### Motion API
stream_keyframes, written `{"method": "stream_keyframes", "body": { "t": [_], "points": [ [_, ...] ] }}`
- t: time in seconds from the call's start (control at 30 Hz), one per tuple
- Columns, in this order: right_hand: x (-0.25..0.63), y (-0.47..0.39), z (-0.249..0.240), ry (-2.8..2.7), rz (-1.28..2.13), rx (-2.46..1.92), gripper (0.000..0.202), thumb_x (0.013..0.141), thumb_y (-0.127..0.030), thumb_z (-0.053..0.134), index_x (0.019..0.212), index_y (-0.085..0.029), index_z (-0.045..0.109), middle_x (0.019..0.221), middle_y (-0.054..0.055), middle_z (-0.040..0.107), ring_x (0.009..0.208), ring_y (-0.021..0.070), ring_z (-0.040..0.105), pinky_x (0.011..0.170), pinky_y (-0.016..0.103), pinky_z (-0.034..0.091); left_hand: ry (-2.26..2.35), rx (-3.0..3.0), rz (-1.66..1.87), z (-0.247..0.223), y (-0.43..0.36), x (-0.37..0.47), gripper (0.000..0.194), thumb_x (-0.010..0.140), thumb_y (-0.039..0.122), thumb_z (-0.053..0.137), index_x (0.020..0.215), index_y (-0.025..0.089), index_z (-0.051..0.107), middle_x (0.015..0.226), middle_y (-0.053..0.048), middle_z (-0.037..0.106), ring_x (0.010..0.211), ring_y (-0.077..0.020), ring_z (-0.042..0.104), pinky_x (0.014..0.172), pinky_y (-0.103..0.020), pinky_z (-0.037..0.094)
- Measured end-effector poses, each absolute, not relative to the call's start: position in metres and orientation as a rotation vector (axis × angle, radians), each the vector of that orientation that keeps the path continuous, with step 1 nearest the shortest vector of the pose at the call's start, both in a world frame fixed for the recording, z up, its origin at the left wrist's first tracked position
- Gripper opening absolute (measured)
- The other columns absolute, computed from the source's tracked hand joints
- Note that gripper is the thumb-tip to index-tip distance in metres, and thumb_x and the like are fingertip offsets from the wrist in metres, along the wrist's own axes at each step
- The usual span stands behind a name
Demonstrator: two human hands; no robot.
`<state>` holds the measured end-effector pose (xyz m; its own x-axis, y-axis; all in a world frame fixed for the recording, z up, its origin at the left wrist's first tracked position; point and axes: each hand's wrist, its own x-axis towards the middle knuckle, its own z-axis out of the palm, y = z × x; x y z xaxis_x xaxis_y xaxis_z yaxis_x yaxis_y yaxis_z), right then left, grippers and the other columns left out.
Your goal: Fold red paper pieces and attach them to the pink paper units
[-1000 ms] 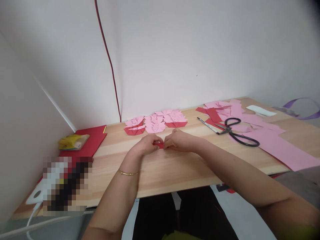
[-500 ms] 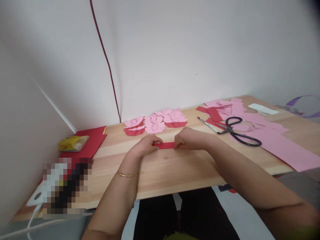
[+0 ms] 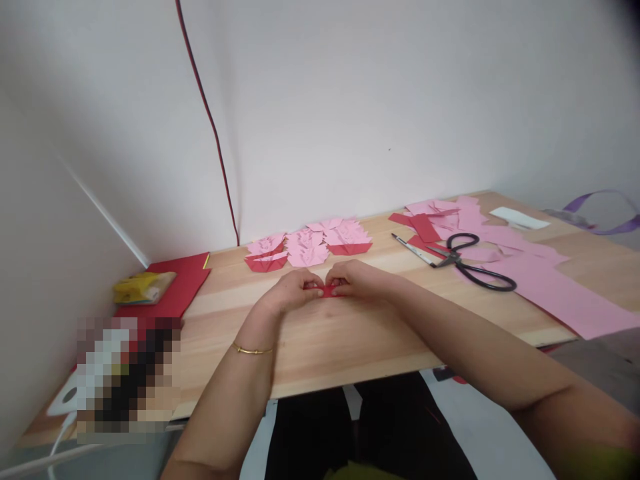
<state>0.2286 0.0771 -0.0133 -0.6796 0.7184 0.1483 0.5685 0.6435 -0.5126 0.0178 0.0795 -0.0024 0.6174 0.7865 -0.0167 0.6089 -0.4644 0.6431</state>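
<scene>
A small folded strip of red paper (image 3: 328, 291) lies just above the wooden tabletop, mostly covered by my fingers. My left hand (image 3: 295, 291) pinches its left end between thumb and fingers. On the other end, my right hand (image 3: 353, 280) is closed the same way, its fingertips close to those of the left. Behind my hands, several pink fringed paper pieces (image 3: 307, 248) rest in a row, some with folded red paper bases (image 3: 267, 261).
Black-handled scissors (image 3: 453, 257) and a pen (image 3: 413, 250) lie to the right by pink paper sheets (image 3: 560, 293) and red scraps (image 3: 425, 228). Red sheets (image 3: 193, 283) with a yellow packet (image 3: 143, 288) on them sit at the left. A white wall backs the table.
My right hand has moved left along the red strip, close to my left hand. Less of the strip shows between them. The left hand has barely moved.
</scene>
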Motion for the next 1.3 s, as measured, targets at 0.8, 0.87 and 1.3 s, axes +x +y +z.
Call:
{"method": "stream_keyframes", "body": {
  "t": [0.8, 0.87, 1.3],
  "points": [
    [0.231, 0.079, -0.01, -2.468, 0.827, -1.068, 0.018, 0.072, -0.024, 0.063, 0.089, -0.017, 0.065, 0.087, 0.004, 0.061, 0.071, 0.0125, 0.053, 0.062, 0.022, 0.04, 1.484, 2.244, 0.244, 0.001, 0.084, 0.004, 0.024, 0.06, 0.03, 0.071, 0.078, 0.019, 0.06, 0.081, -0.001, 0.055, 0.074, -0.0153, 0.049, 0.063, -0.025, 0.038],
    [0.231, 0.079, -0.01, -2.46, 0.819, -1.085, 0.02, 0.071, -0.024, 0.064, 0.09, -0.017, 0.064, 0.085, 0.004, 0.061, 0.07, 0.0126, 0.053, 0.062, 0.023, 0.04, 1.48, 2.226, 0.272, 0.001, 0.084, 0.006, 0.02, 0.059, 0.027, 0.07, 0.072, 0.018, 0.059, 0.078, -0.001, 0.054, 0.072, -0.0143, 0.048, 0.061, -0.024, 0.037],
    [0.231, 0.08, -0.011, -2.312, 0.947, -1.077, 0.01, 0.074, -0.022, 0.056, 0.079, -0.016, 0.062, 0.072, 0.001, 0.059, 0.061, 0.011, 0.051, 0.055, 0.022, 0.037, 1.27, 2.046, 0.626, -0.003, 0.08, 0.015, 0.012, 0.059, 0.014, 0.06, 0.063, 0.017, 0.049, 0.063, 0.004, 0.048, 0.058, -0.0092, 0.042, 0.052, -0.021, 0.031]
  ]
}}
